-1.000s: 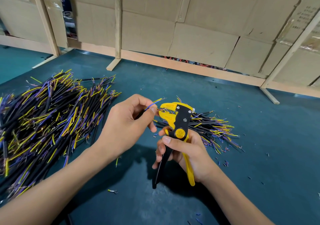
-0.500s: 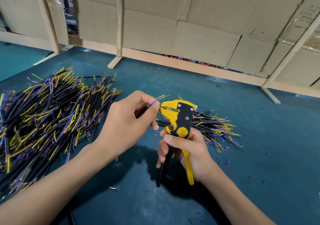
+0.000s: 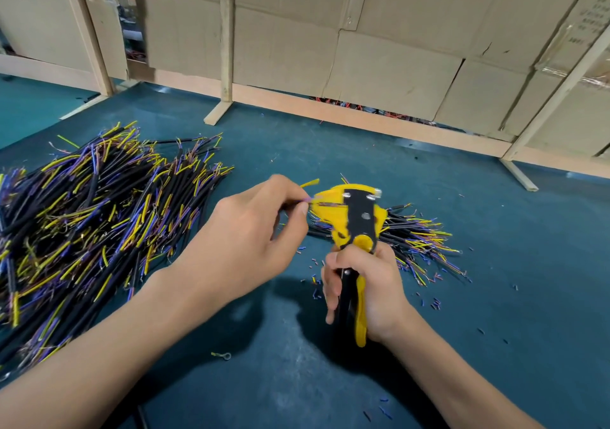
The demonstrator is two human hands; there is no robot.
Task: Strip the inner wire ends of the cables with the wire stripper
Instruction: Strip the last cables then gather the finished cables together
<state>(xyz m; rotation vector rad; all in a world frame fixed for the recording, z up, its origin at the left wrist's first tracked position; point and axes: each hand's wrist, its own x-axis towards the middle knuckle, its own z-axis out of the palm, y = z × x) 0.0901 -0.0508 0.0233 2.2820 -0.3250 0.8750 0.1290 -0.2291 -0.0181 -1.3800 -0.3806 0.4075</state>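
Observation:
My left hand [image 3: 251,230] pinches one black cable; its purple inner wire [image 3: 307,200] reaches into the jaws of the yellow and black wire stripper [image 3: 355,220], and its yellow wire [image 3: 310,182] sticks up free. My right hand [image 3: 369,286] grips the stripper's handles, which are squeezed close together. The cable's black sheath is mostly hidden inside my left hand. A big heap of black cables [image 3: 82,224] with yellow and purple ends lies at the left. A smaller pile of cables [image 3: 416,237] lies behind the stripper.
The work surface is a dark teal mat [image 3: 495,296]. Small cut bits of insulation [image 3: 435,303] are scattered around the right hand. A small ring terminal [image 3: 222,356] lies near my left forearm. A cardboard wall on wooden battens [image 3: 363,118] closes off the back.
The stripper's handles have gone from spread apart to squeezed together. The purple wire end has moved into the stripper's jaws. Both hands have shifted slightly.

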